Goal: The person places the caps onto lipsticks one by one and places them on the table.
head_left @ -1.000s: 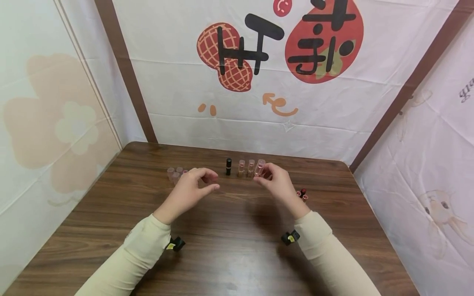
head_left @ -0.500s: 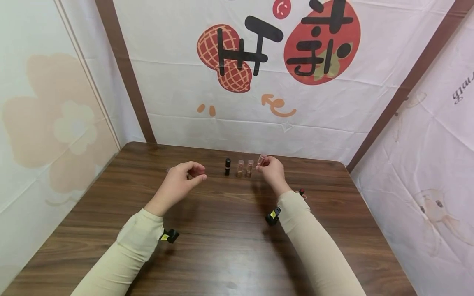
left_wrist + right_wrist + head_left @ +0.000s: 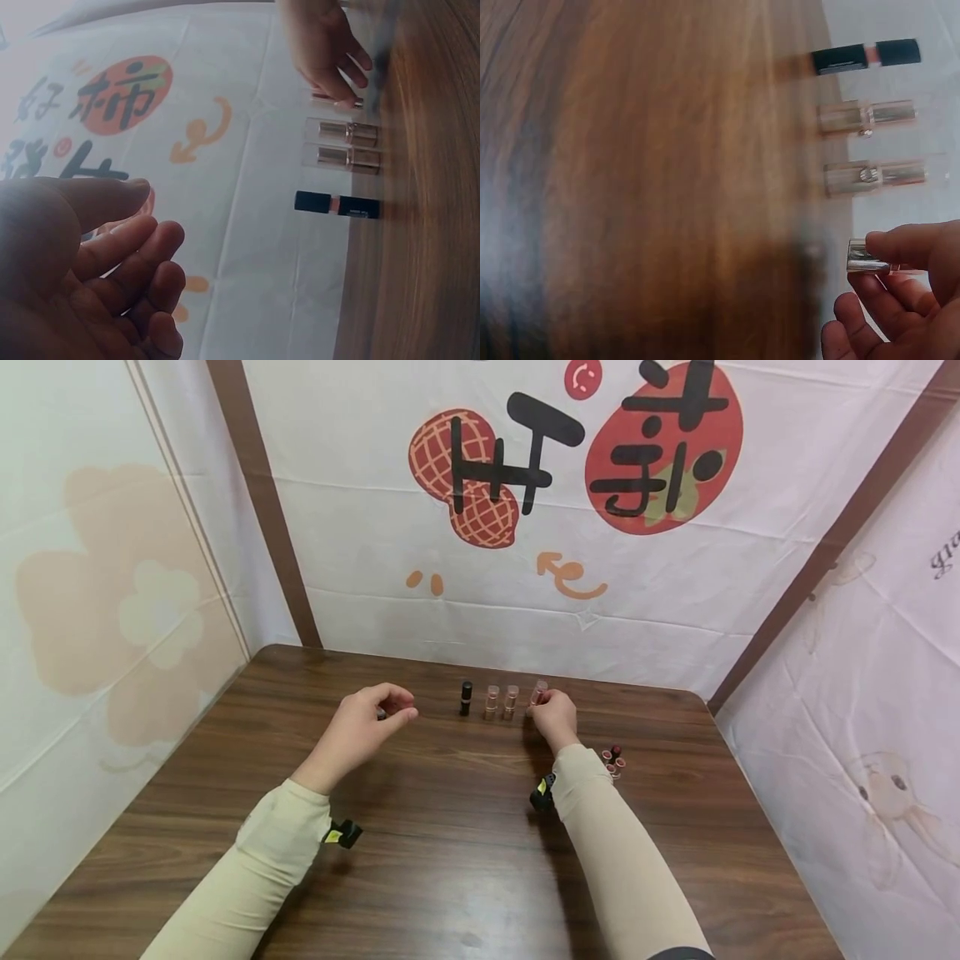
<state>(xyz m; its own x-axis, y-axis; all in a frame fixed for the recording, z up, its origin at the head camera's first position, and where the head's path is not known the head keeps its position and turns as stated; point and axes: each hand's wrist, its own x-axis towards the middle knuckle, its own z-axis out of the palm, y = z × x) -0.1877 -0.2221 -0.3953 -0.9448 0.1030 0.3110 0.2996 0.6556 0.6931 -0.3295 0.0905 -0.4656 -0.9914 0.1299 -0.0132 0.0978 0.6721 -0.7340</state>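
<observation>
Near the back of the table, my right hand point(image 3: 555, 717) pinches a clear-capped lipstick point(image 3: 538, 691) by its shiny base between thumb and fingers. In the right wrist view this metallic base point(image 3: 861, 256) points toward the table. To its left stand two more clear-capped lipsticks upright, a nearer one point(image 3: 511, 703) and a farther one point(image 3: 491, 703). A black lipstick tube point(image 3: 466, 700) ends the row. My left hand point(image 3: 360, 727) hovers left of the row with loosely bent fingers. The left wrist view shows nothing between its thumb and fingers.
A small cluster of red-topped pieces point(image 3: 613, 762) stands on the wooden table point(image 3: 450, 827), right of my right wrist. Something small and dark point(image 3: 381, 714) shows partly behind my left fingers. A printed cloth wall point(image 3: 510, 627) rises directly behind the table's back edge.
My right hand has shifted slightly right with the lipstick, widening its gap from the other two. My left hand has moved left and now hides the clear pieces seen there earlier.
</observation>
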